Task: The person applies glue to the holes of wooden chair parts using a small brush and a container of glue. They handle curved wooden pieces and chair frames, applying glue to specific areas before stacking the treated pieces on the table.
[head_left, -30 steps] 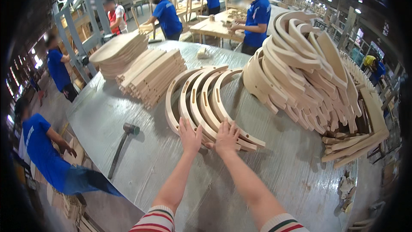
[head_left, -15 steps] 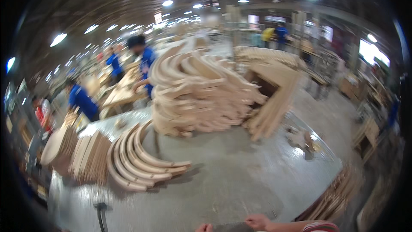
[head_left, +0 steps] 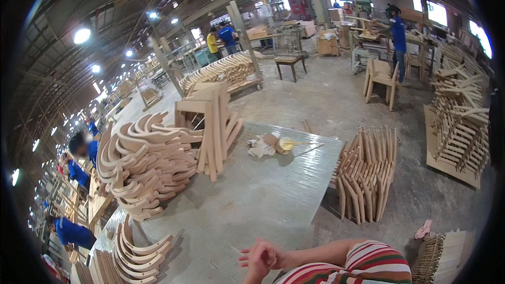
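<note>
My hands are close together at the near edge of the sheet-covered table (head_left: 231,221). My right hand (head_left: 275,256) reaches in from the right with its fingers curled, and anything in it is hidden. Against it is my left hand (head_left: 254,268), low in the picture, with a few fingertips sticking out apart to the left and nothing visible in them. Several curved wooden pieces (head_left: 139,255) lie in a row to the left of my hands. Beyond them rises a large pile of curved wooden parts (head_left: 150,163), with straight wooden boards (head_left: 213,137) leaning at its right side.
A yellow-topped cup (head_left: 284,145) and a crumpled cloth (head_left: 260,146) sit near the table's far right corner. Bundled wooden legs (head_left: 368,173) stand beside the table. Wooden frames (head_left: 460,126) are stacked far right. A person in blue (head_left: 397,39) stands by a wooden chair (head_left: 381,81); others work at left.
My view has swung to the right, so the piles now sit further left and the bundled legs show fully. My hands have come together and show more of themselves.
</note>
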{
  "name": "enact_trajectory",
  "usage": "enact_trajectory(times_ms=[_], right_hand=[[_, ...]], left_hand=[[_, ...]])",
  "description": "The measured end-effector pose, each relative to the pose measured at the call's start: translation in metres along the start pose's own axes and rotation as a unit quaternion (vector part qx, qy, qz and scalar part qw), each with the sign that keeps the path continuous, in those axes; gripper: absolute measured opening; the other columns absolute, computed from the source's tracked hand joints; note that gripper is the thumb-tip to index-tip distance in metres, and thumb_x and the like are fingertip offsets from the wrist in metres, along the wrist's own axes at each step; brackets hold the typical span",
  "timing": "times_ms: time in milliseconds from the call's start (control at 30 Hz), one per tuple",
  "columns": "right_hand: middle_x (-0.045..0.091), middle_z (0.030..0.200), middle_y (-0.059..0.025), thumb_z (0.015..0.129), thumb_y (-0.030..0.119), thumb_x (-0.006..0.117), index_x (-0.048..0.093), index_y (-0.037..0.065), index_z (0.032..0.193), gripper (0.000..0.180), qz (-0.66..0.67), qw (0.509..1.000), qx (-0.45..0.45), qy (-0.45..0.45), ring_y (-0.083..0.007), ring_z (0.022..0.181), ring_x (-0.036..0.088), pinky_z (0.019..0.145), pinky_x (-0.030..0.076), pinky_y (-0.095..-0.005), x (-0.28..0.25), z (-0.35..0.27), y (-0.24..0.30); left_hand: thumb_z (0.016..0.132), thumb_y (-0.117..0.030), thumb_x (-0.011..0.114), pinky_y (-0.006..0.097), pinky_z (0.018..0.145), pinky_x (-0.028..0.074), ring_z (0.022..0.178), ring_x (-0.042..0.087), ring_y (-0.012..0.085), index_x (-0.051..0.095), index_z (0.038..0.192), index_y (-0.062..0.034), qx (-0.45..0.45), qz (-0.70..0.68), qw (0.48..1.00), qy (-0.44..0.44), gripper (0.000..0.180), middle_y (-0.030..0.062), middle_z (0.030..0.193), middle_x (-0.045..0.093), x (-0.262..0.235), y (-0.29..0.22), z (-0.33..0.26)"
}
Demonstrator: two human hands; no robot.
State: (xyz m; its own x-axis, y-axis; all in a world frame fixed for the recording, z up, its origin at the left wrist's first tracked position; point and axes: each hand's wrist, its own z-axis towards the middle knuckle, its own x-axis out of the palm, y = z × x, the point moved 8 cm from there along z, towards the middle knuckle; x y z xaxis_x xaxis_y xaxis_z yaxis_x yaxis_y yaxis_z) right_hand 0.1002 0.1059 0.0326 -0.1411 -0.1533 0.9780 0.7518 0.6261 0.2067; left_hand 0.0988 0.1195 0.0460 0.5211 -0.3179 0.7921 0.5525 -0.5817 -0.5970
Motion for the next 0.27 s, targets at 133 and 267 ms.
enact_trajectory(times_ms=[133,267], right_hand=[[0.051,0.125,-0.0223,0.094,0.056,0.021,0.043,0.0,0.125,0.068,0.007,1.0,-0.008,0.026,-0.0325,0.114,0.051,0.098,0.04,-0.0415,0.005,-0.041,0.05],[0.052,0.125,-0.0219,0.091,0.062,0.019,0.044,0.0,0.124,0.074,0.137,0.954,-0.026,0.267,-0.0331,0.117,0.049,0.101,0.037,-0.0401,-0.008,-0.09,0.068]], left_hand=[[0.091,-0.014,0.044,0.021,0.039,0.034,0.05,0.046,0.0111,0.051,0.082,-0.0039,0.152,0.254,0.948,-0.115,0.015,0.0067,0.07,0.054,0.028,0.025,0.028],[0.089,-0.013,0.051,0.027,0.068,0.048,0.074,0.056,0.0186,0.05,0.096,-0.0014,0.387,0.564,0.729,-0.024,0.014,0.0121,0.083,0.058,0.084,0.056,0.036]])
